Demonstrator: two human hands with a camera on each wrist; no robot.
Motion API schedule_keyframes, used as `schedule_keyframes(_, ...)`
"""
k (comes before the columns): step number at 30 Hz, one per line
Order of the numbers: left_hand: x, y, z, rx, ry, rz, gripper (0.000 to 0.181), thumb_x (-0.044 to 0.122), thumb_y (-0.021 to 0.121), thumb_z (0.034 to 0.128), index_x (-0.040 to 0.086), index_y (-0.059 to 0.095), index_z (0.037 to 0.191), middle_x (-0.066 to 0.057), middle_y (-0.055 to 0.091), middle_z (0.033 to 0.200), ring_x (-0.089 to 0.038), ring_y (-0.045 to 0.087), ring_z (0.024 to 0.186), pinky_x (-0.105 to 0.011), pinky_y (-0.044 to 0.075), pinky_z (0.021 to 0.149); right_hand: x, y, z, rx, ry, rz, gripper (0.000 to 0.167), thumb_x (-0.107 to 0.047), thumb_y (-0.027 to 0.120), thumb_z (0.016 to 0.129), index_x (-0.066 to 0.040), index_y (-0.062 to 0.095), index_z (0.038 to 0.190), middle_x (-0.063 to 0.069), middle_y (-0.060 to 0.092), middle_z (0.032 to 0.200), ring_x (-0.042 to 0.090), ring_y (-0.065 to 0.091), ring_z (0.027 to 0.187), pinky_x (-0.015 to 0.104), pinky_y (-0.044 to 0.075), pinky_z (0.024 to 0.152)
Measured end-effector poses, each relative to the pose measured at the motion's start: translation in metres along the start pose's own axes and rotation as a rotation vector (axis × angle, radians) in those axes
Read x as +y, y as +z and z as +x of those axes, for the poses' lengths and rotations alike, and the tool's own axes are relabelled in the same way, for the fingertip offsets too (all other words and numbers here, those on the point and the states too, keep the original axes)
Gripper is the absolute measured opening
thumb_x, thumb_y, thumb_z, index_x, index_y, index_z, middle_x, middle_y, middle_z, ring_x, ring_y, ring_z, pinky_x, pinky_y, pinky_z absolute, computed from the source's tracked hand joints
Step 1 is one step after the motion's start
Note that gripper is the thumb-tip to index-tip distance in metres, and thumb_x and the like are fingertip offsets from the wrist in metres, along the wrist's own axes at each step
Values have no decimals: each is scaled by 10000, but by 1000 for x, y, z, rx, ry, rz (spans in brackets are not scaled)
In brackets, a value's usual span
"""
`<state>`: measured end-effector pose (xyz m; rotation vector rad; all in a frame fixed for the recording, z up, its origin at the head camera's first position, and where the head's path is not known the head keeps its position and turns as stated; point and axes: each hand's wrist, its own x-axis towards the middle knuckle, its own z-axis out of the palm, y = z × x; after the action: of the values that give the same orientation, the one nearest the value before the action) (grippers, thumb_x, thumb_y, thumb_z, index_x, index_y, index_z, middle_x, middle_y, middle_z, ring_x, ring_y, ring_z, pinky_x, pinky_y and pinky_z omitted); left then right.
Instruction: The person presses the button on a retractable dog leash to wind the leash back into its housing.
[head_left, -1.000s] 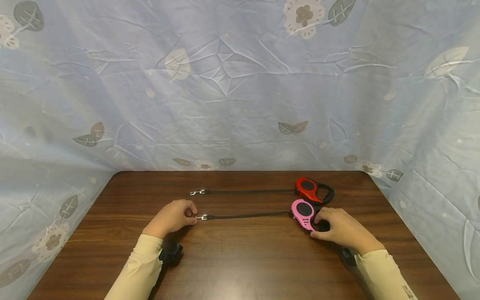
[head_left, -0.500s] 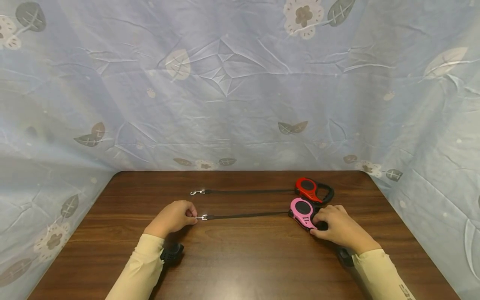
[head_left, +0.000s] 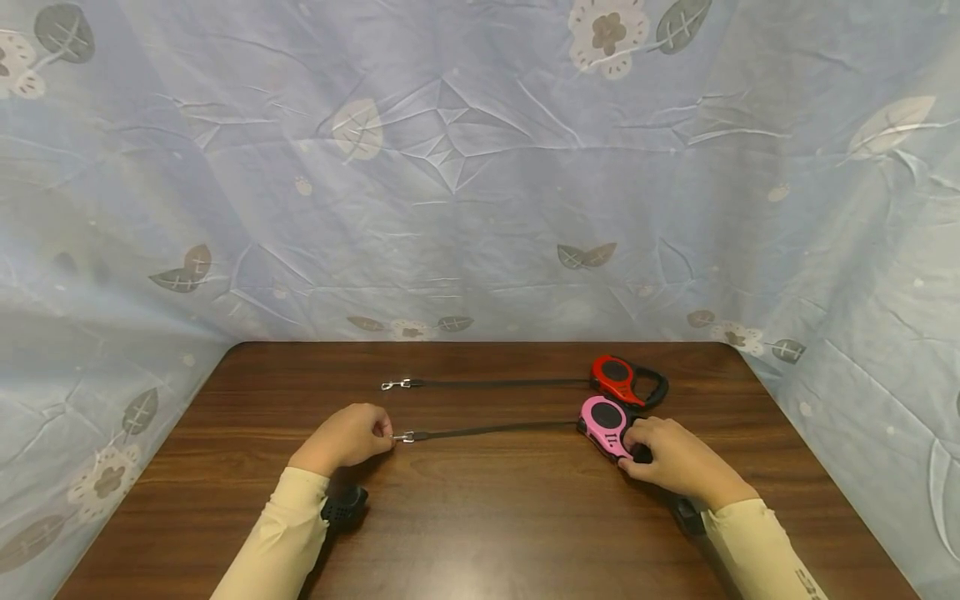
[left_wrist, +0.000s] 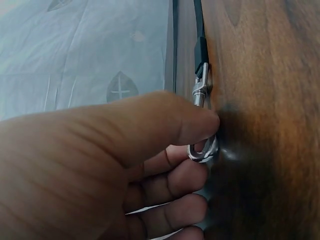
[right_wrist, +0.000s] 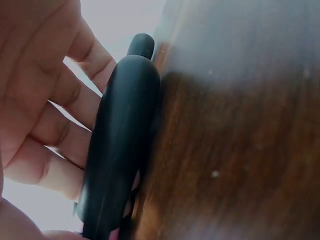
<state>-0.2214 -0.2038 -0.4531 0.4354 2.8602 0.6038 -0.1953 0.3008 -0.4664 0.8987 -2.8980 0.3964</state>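
Observation:
A pink retractable dog leash lies on the table at the right, its black cord stretched leftward to a silver snap hook. My left hand pinches the end of that hook; in the left wrist view the thumb covers part of the hook. My right hand holds the pink leash at its handle end, thumb on the near side. The black handle stands close against the fingers in the right wrist view. Some fingertips there are hidden behind it.
Behind it lies a red retractable leash, its cord drawn out to the left in a near-parallel line, ending in another snap hook. The brown wooden table meets a patterned cloth at its back edge.
The pink leash and my right hand have shifted slightly left. My left hand keeps its pinch, with the hook a touch nearer to me. The red leash stays in place.

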Motion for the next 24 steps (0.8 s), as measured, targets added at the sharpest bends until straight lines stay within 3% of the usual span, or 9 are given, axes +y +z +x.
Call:
schedule_keyframes(8, -2, -2, 2, 56, 57, 2, 167, 127, 749, 908, 181, 602, 849, 46, 584, 781, -151, 510, 693, -357, 447, 664, -1, 1, 0, -41, 55, 60, 191, -318, 811, 860, -249, 633, 869, -144, 515, 827, 49, 466, 774, 272, 436, 698)
schedule_keyframes(15, -1, -2, 2, 73, 113, -62, 175, 18, 700, 869, 150, 653, 975, 72, 612, 783, -104, 540, 692, -337, 470, 662, -2, 1, 0, -52, 68, 81, 273, -416, 808, 879, -258, 592, 820, -130, 491, 788, 47, 440, 748, 253, 398, 674)
schedule_keyframes(24, 1, -2, 5, 116, 139, -53, 159, 20, 728, 840, 163, 678, 888, 80, 626, 782, -94, 546, 710, -332, 479, 672, -3, 0, -1, -52, 70, 78, 336, -429, 800, 885, -264, 534, 766, -123, 436, 747, 45, 406, 723, 244, 351, 653)
